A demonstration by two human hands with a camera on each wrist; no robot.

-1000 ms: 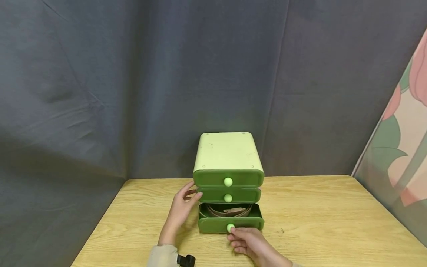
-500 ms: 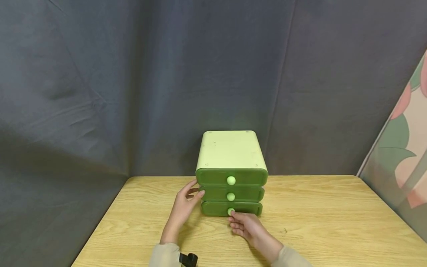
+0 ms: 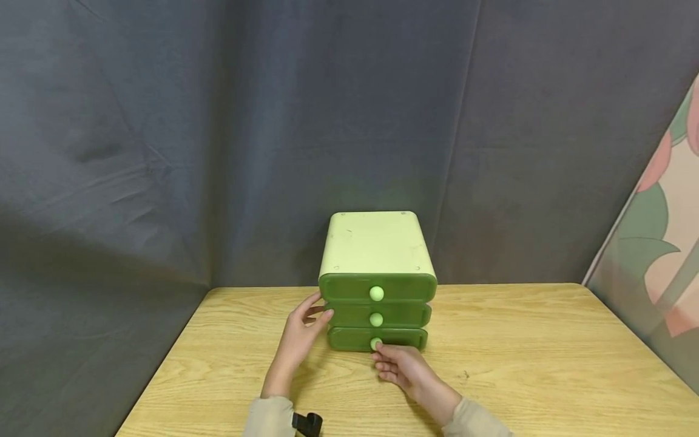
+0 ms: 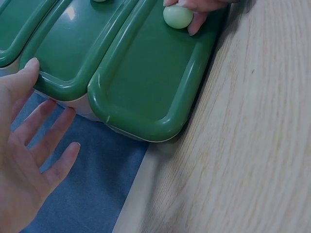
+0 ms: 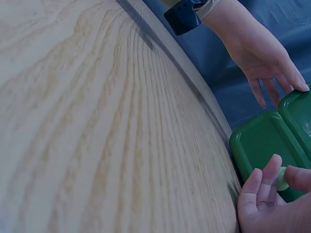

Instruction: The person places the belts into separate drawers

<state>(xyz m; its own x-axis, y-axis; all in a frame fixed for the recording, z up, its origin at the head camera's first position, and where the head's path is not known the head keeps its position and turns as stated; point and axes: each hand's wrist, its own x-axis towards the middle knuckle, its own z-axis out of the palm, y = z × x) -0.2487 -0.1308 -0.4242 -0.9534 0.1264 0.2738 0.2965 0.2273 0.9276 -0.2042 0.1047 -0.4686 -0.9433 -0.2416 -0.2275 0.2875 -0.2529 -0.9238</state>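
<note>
A small drawer cabinet with a pale yellow-green top and green drawer fronts stands on the table, all its drawers pushed in. My right hand pinches the round light-green knob of the bottom drawer between thumb and fingers. At the cabinet's left side is my left hand, its thumb on the edge of the middle drawer and its other fingers spread along the side wall. In the right wrist view the same left hand reaches to the drawer fronts.
The wooden table extends to both sides and in front of the cabinet. A dark grey curtain hangs right behind it. On the right stands a flower-patterned panel. The left wrist carries a black strap device.
The bottom drawer, pulled out with a coiled brown strap-like thing inside, has slid in as my right hand moved forward on its knob. The left hand has stayed at the cabinet's side.
</note>
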